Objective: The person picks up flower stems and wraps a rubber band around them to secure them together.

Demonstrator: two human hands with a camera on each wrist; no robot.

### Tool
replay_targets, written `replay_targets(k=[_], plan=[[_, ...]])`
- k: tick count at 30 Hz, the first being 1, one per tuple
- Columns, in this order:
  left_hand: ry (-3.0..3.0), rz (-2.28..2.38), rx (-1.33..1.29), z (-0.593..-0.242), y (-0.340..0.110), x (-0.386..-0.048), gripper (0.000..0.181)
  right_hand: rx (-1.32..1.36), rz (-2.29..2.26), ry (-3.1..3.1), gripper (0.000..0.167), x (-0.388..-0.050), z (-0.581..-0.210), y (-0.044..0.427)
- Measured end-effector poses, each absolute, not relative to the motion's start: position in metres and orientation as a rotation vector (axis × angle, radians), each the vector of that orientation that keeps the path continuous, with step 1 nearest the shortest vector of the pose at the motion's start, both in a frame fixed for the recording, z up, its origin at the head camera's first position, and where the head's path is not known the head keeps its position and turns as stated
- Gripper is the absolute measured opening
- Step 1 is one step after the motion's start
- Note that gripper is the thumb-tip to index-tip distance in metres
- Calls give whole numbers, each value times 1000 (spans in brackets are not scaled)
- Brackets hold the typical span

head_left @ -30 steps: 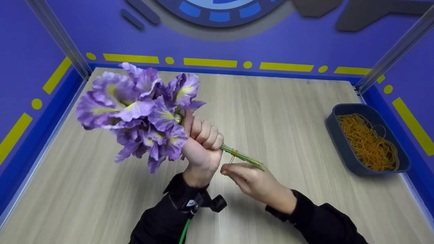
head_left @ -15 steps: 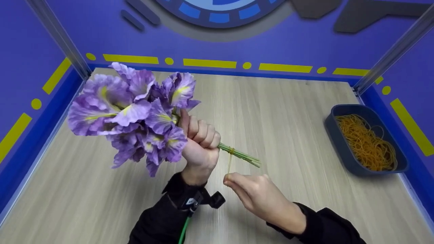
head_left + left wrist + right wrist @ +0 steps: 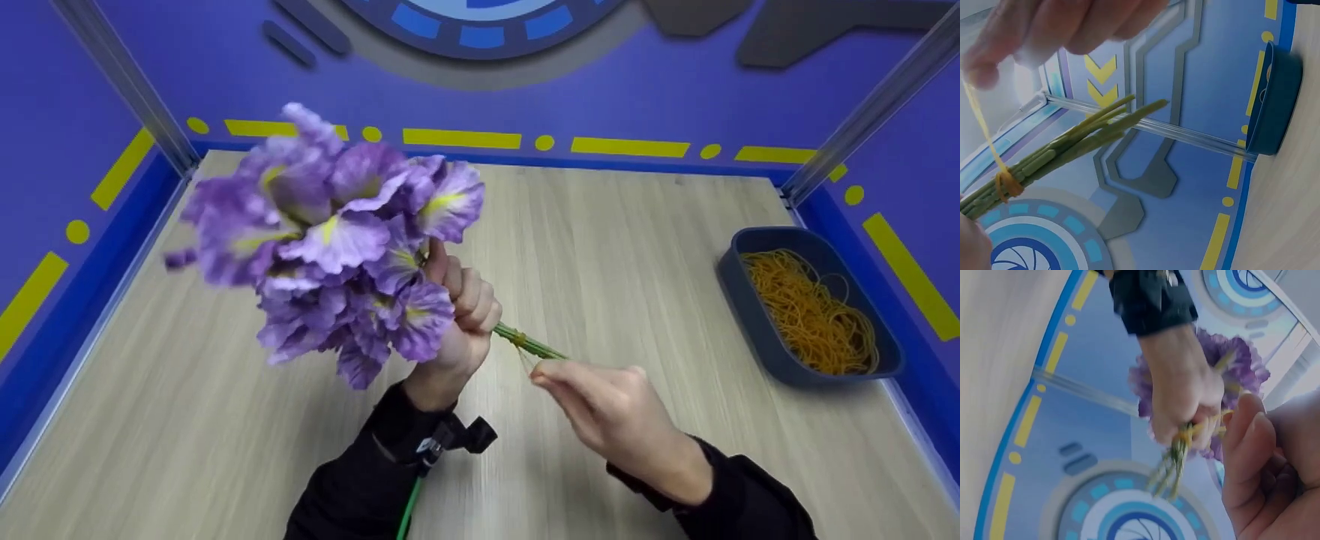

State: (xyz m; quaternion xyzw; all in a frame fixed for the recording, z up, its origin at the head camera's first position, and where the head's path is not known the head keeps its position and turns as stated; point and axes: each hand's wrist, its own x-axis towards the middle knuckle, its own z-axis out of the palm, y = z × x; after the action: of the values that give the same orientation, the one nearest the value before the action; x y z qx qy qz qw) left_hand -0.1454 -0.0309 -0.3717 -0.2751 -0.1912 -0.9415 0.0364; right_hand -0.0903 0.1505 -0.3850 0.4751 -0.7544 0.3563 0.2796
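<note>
A bunch of purple artificial irises (image 3: 337,232) leans to the left in the head view, its blooms above my left hand (image 3: 465,322). That hand's fingers curl round the green stems (image 3: 1072,135), whose cut ends stick out to the right. A yellow-orange rubber band (image 3: 1009,183) is wrapped round the stems just below the left fist. One loop of it is stretched away to my right hand (image 3: 615,405), which pinches it between thumb and fingertips. The right wrist view shows the same taut loop between the pinching fingers (image 3: 1249,422) and the stems.
A dark blue-grey tub (image 3: 757,345) stands on the right of the wooden table (image 3: 637,247); a heap of rubber bands (image 3: 810,315) lies inside. Blue panels (image 3: 480,105) with yellow marks enclose the back and sides. A black wrist camera (image 3: 480,435) projects from the left wrist.
My right hand pulled the band loop down and away from the stems, then shifted right and slightly up. The bouquet dipped left, then swung back up and right in my left hand.
</note>
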Motion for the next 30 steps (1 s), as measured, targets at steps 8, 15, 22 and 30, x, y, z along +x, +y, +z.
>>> replay_targets(k=[8, 15, 22, 30], plan=[[-770, -3046, -784, -367, -34, -139, 60, 1150, 900, -2095, 21, -110, -375, 169], [-632, -3171, -589, -356, -44, -135, 55, 1103, 883, -2249, 21, -108, -370, 180], [-276, -3210, -575, -350, -59, -135, 52, 1169, 862, -2318, 20, -99, -365, 184], [-216, -3212, -629, -349, -62, -136, 56, 1248, 988, -2363, 25, -90, -356, 192]])
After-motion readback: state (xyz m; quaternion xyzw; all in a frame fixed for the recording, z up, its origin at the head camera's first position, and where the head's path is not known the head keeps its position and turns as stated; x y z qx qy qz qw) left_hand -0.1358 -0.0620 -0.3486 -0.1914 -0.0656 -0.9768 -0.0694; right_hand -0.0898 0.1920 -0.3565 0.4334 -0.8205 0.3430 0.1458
